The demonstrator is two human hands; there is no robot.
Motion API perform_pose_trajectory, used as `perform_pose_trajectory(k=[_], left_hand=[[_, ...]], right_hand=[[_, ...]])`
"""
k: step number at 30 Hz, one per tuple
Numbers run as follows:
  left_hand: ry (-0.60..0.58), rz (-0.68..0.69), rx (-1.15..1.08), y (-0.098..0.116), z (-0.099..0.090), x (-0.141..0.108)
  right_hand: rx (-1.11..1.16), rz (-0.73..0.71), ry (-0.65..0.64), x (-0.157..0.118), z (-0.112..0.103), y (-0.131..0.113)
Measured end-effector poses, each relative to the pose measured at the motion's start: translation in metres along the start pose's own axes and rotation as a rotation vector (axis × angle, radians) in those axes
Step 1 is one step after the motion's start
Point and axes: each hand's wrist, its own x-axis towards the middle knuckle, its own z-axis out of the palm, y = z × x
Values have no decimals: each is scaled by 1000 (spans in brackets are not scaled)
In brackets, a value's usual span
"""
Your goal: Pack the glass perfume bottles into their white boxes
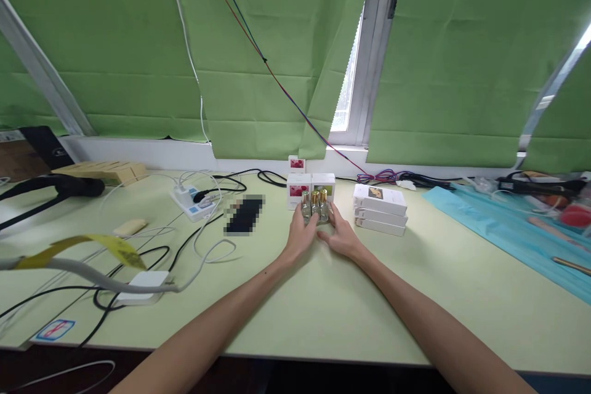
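Note:
A tight cluster of small clear glass bottles with gold-coloured caps stands between my two hands. My left hand grips the cluster from the left, its thumb across the front. From the right, my right hand presses on the bottles with its fingers, thumb bent in low. Right behind them are a white box with a pink-red picture and a white box with a green picture. A smaller white box shows above these. My fingers hide the lower parts of the bottles.
Stacked white boxes lie to the right, with blue plastic sheeting beyond. Leftward are a pixelated dark object, a white power strip, a white device and tangled cables. A grey cable crosses the left foreground.

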Motion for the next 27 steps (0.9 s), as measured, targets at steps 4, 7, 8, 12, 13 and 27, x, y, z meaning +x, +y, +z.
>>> perform_pose_trajectory(k=[4,7,8,12,13,27], left_hand=[[0,-3,-20,2,0,-2],[7,-3,-29,3,1,-6],[12,-2,-31,4,1,-8],[33,-18,-19,5,1,-15],[33,-25,-13,5,1,-16],[56,84,173,1,2,-21]], right_hand=[[6,-14,36,-1,0,0],[11,-9,75,-3,0,-3],[10,-4,91,-4,0,-4],[5,23,144,-9,0,-13],[7,36,160,-11,1,-15],[-87,136,298,-26,4,-31]])
